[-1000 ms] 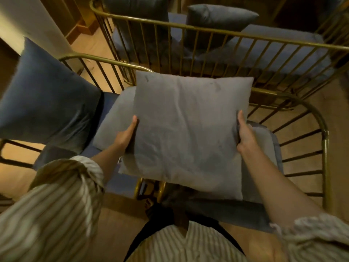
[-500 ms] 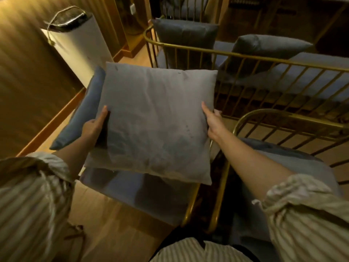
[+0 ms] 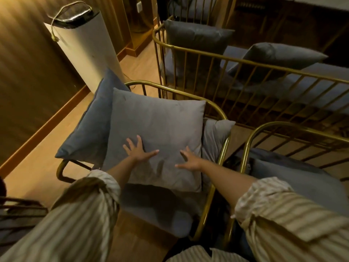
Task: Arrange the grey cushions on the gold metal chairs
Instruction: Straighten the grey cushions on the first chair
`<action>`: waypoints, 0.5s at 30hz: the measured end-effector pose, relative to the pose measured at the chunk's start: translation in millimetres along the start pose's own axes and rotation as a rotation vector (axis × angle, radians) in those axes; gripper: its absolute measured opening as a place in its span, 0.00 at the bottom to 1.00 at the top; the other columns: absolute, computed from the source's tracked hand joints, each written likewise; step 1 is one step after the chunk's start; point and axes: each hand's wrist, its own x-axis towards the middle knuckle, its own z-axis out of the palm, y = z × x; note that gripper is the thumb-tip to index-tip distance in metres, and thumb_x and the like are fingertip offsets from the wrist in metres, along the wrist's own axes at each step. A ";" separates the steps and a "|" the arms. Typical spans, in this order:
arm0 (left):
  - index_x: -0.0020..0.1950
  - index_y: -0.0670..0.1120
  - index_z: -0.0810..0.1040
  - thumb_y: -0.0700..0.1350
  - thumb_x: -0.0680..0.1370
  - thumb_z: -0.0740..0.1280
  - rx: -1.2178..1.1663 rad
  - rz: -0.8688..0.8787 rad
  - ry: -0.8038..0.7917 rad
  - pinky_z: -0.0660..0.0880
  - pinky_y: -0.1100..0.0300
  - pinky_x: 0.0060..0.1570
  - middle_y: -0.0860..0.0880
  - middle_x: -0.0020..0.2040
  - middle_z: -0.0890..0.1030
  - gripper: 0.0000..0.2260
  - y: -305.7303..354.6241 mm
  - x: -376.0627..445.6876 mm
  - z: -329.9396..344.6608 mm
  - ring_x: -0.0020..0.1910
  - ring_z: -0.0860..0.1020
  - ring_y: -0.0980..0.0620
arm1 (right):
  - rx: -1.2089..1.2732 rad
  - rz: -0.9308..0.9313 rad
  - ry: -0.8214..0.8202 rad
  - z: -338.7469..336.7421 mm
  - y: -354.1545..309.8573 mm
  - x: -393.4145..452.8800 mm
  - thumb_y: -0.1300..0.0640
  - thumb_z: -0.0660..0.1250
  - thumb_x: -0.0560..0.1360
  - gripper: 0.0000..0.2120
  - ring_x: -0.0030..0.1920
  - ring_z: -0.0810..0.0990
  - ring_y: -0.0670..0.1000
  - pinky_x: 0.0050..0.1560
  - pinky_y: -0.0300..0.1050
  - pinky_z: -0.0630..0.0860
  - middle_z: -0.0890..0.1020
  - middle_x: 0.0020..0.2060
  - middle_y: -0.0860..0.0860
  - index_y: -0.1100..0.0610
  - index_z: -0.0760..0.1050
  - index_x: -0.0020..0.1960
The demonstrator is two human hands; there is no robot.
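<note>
— Wood floor (image 3: 130,65) and dark panelled wall around you; where's the cushion?

— Your grey cushion (image 3: 156,133) leans against the back of the gold chair (image 3: 223,148), a bluer cushion (image 3: 88,129) just behind it at the left.

— And your hands?

— Left hand (image 3: 138,150) and right hand (image 3: 188,160) lie flat on its lower half, fingers spread, gripping nothing (no readable writing anywhere, not even on the white tower (image 3: 88,50)).

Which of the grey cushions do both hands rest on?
The light grey cushion at the front of the near chair; the left hand and right hand lie flat on it. The other cushions go untouched.
</note>
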 end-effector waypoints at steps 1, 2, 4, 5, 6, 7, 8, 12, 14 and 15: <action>0.78 0.52 0.33 0.67 0.69 0.69 -0.011 0.002 0.014 0.43 0.36 0.73 0.40 0.78 0.30 0.54 0.3 -0.9 2.4 0.76 0.33 0.33 | 0.017 -0.004 -0.006 -2.1 3.9 -1.5 0.43 0.68 0.76 0.44 0.81 0.46 0.58 0.79 0.54 0.51 0.41 0.81 0.55 0.57 0.48 0.81; 0.78 0.52 0.33 0.67 0.69 0.69 -0.016 0.005 0.030 0.44 0.35 0.73 0.40 0.77 0.29 0.54 -0.3 0.6 5.9 0.76 0.32 0.34 | 0.040 -0.009 -0.013 -5.5 6.5 -5.9 0.44 0.68 0.77 0.43 0.81 0.47 0.57 0.79 0.53 0.51 0.43 0.81 0.55 0.57 0.48 0.81; 0.78 0.51 0.33 0.66 0.69 0.70 -0.020 0.010 0.079 0.45 0.33 0.72 0.40 0.77 0.29 0.55 4.4 -1.0 14.1 0.76 0.31 0.34 | 0.102 -0.019 0.014 -13.6 15.8 -16.5 0.45 0.68 0.77 0.41 0.80 0.53 0.56 0.78 0.51 0.55 0.49 0.81 0.54 0.57 0.50 0.81; 0.78 0.50 0.33 0.67 0.68 0.70 -0.028 0.005 0.116 0.45 0.32 0.72 0.40 0.77 0.30 0.56 8.5 -1.3 19.6 0.76 0.32 0.34 | 0.142 -0.012 0.048 -16.1 25.8 -19.8 0.46 0.68 0.77 0.40 0.79 0.58 0.55 0.77 0.50 0.58 0.54 0.80 0.54 0.57 0.52 0.80; 0.79 0.49 0.34 0.67 0.68 0.70 -0.035 -0.004 0.166 0.45 0.33 0.72 0.39 0.77 0.31 0.56 13.1 -2.6 25.9 0.76 0.33 0.34 | 0.189 -0.001 0.082 -18.2 35.0 -26.4 0.47 0.69 0.77 0.39 0.77 0.62 0.55 0.75 0.49 0.62 0.60 0.79 0.54 0.58 0.54 0.80; 0.79 0.48 0.35 0.67 0.69 0.69 -0.032 -0.006 0.206 0.46 0.33 0.72 0.37 0.78 0.32 0.56 21.0 -4.6 34.6 0.76 0.34 0.33 | 0.258 0.022 0.122 -19.0 50.2 -31.5 0.49 0.69 0.77 0.37 0.76 0.65 0.54 0.73 0.48 0.64 0.64 0.77 0.53 0.59 0.57 0.79; 0.79 0.47 0.36 0.67 0.69 0.69 -0.017 0.006 0.239 0.46 0.33 0.72 0.36 0.78 0.34 0.55 30.3 -7.5 44.1 0.76 0.35 0.33 | 0.338 0.047 0.176 -19.2 65.5 -39.2 0.51 0.69 0.77 0.35 0.74 0.67 0.54 0.70 0.46 0.67 0.67 0.75 0.52 0.60 0.59 0.78; 0.80 0.47 0.42 0.63 0.72 0.68 0.106 0.204 0.231 0.45 0.32 0.71 0.36 0.78 0.35 0.48 72.5 -21.6 96.4 0.77 0.34 0.34 | 0.577 0.236 0.502 -11.6 150.9 -78.3 0.58 0.70 0.77 0.25 0.66 0.77 0.57 0.62 0.44 0.73 0.77 0.67 0.59 0.64 0.70 0.71; 0.80 0.48 0.46 0.61 0.73 0.68 0.181 0.314 0.144 0.44 0.31 0.71 0.37 0.79 0.36 0.45 94.6 -31.6 127.4 0.77 0.34 0.35 | 0.649 0.351 0.616 -4.5 199.7 -107.0 0.60 0.70 0.77 0.20 0.58 0.80 0.56 0.57 0.45 0.74 0.81 0.61 0.63 0.67 0.74 0.66; 0.80 0.49 0.47 0.62 0.74 0.67 0.219 0.352 0.101 0.44 0.30 0.70 0.38 0.79 0.36 0.43 105.5 -37.5 142.8 0.77 0.34 0.35 | 0.687 0.408 0.651 1.3 224.6 -121.7 0.61 0.69 0.77 0.18 0.54 0.80 0.55 0.54 0.45 0.75 0.81 0.59 0.64 0.67 0.74 0.65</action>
